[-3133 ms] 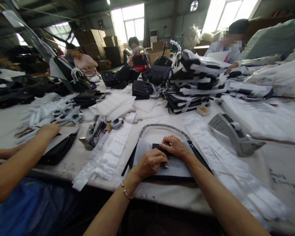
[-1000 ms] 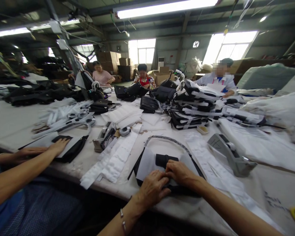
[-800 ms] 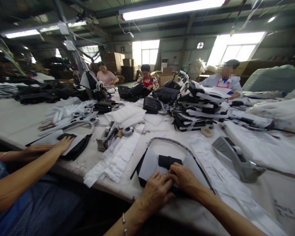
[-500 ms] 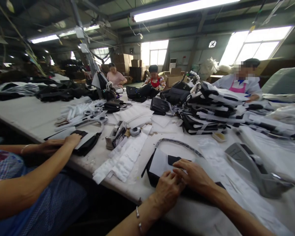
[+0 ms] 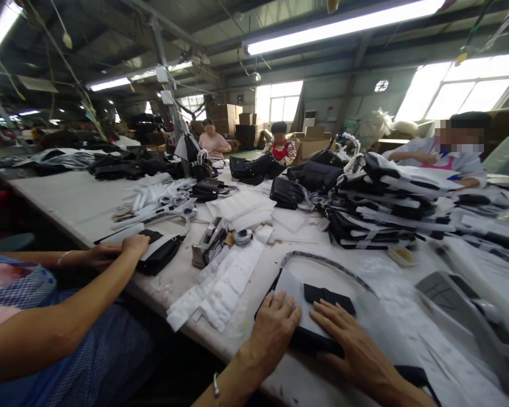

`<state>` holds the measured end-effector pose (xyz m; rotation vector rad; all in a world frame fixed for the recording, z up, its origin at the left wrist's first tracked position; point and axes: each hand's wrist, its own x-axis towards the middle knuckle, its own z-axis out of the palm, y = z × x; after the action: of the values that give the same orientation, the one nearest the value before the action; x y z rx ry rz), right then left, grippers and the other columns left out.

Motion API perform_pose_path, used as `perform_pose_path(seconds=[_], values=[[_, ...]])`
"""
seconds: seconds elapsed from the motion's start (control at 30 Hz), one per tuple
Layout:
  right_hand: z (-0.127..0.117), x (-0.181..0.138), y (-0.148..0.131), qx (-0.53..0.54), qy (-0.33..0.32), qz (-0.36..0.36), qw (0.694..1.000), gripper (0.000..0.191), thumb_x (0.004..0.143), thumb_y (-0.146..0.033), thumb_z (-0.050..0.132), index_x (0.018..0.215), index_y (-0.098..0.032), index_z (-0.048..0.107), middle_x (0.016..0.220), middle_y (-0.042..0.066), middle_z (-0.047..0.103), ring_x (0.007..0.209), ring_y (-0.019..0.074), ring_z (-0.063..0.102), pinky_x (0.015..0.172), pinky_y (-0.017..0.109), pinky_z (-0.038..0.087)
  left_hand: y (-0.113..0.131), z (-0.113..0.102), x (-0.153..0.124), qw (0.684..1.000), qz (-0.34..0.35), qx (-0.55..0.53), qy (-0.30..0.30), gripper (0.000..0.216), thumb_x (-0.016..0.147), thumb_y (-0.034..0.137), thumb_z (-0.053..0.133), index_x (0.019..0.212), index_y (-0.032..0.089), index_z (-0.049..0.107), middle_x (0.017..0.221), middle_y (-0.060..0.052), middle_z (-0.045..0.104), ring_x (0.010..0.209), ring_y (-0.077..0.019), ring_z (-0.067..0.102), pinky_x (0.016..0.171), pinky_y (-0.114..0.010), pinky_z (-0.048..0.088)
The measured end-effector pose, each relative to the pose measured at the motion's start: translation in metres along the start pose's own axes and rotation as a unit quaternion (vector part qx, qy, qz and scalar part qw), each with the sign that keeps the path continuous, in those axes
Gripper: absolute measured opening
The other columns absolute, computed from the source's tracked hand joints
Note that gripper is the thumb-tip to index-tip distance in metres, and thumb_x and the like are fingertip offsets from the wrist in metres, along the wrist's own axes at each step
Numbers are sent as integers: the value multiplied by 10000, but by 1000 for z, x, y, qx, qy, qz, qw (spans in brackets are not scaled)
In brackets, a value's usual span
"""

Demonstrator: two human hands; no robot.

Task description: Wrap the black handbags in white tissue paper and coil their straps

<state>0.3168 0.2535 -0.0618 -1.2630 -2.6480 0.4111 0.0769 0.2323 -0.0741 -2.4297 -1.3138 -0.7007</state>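
Note:
A black handbag [image 5: 311,340] lies on the table in front of me, with a thin white sheet [image 5: 292,282] over its face. A dark flap tab [image 5: 328,298] shows on top of the sheet. The bag's wrapped handle [image 5: 322,257] arcs away behind it. My left hand [image 5: 274,322] rests on the left part of the sheet, fingers stretched out. On the right side, my right hand [image 5: 343,333] lies with spread fingers over the sheet and the bag's lower edge. Neither hand grips anything that I can see.
A grey tape dispenser [image 5: 470,316] stands at the right, and a smaller dispenser [image 5: 210,243] at the left. White wrapping strips [image 5: 224,294] lie beside the bag. Black bags [image 5: 365,220] are stacked behind. A co-worker's hands [image 5: 127,251] work on another bag at the left.
My hands have moved apart from the bag's middle and now lie flatter, the left one further left. More of the tab and sheet shows. The view has shifted slightly.

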Motion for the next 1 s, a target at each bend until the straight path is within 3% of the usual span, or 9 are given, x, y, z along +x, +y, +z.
perform_pose_path(seconds=[0.17, 0.23, 0.37, 0.47, 0.53, 0.63, 0.8, 0.9, 1.0], values=[[14, -2, 3, -82, 67, -21, 994, 758, 742, -258, 707, 1446, -374, 450, 1556, 48, 355, 1425, 376, 312, 1153, 636, 208, -3, 31, -18, 991, -1, -35, 131, 252, 986, 168, 424, 1093, 219, 647, 1064, -43, 710, 1044, -208, 643, 974, -391, 480], [18, -4, 5, -104, 85, -57, 989, 718, 777, -244, 669, 1449, -355, 444, 1552, 41, 370, 1425, 348, 324, 1159, 601, 223, -2, 33, -21, 988, -10, -38, 147, 256, 970, 129, 421, 1077, 209, 640, 1049, -36, 710, 1051, -192, 640, 987, -377, 471], [22, -6, 6, -125, 113, -112, 979, 712, 774, -131, 584, 1451, -303, 443, 1501, 23, 458, 1408, 271, 374, 1175, 486, 264, 5, 3, -7, 999, -29, -37, 11, 193, 907, 128, 497, 1025, 198, 632, 904, -20, 688, 924, -192, 646, 1025, -409, 448], [26, -5, 7, -137, 132, -113, 975, 835, 685, -13, 482, 1473, -279, 407, 1463, 13, 508, 1384, 231, 415, 1163, 446, 299, 15, -21, 16, 997, -3, 14, -81, 299, 909, 210, 529, 1195, 158, 598, 878, -45, 672, 861, -215, 635, 1095, -480, 377], [29, -5, 8, -147, 145, -112, 972, 871, 647, 7, 450, 1476, -255, 402, 1444, 23, 529, 1372, 223, 432, 1152, 440, 316, 22, -22, 28, 995, 36, 37, -87, 333, 932, 224, 494, 1230, 111, 590, 974, -87, 679, 974, -239, 629, 1125, -475, 340], [31, -4, 7, -152, 152, -112, 970, 833, 644, 0, 457, 1448, -219, 444, 1421, 51, 552, 1357, 224, 452, 1152, 439, 314, 27, 2, 32, 993, 85, 38, -68, 319, 968, 199, 417, 1182, 81, 622, 1206, -123, 649, 1178, -250, 574, 1103, -402, 377], [21, -5, -3, -162, 145, -68, 974, 760, 660, -79, 524, 1403, -236, 486, 1516, 71, 435, 1390, 268, 396, 1165, 492, 265, 25, 46, 7, 999, 34, -7, 14, 396, 974, 143, 348, 1319, 103, 536, 1301, -90, 632, 1186, -198, 595, 1036, -320, 448], [11, -10, 0, -195, 155, -17, 968, 829, 615, -145, 591, 1427, -232, 451, 1556, 111, 357, 1414, 366, 327, 1138, 607, 232, 21, 48, -4, 998, 23, -49, 22, 443, 950, 146, 372, 1375, 150, 494, 1353, -65, 602, 1246, -191, 556, 1089, -336, 420], [10, -25, 17, -244, 179, 15, 953, 830, 582, -109, 578, 1402, -183, 474, 1460, 171, 483, 1322, 400, 454, 1074, 638, 316, 18, 35, -4, 996, 35, -76, -27, 491, 919, 166, 424, 1407, 190, 467, 1403, -54, 561, 1288, -215, 521, 1104, -371, 420]])
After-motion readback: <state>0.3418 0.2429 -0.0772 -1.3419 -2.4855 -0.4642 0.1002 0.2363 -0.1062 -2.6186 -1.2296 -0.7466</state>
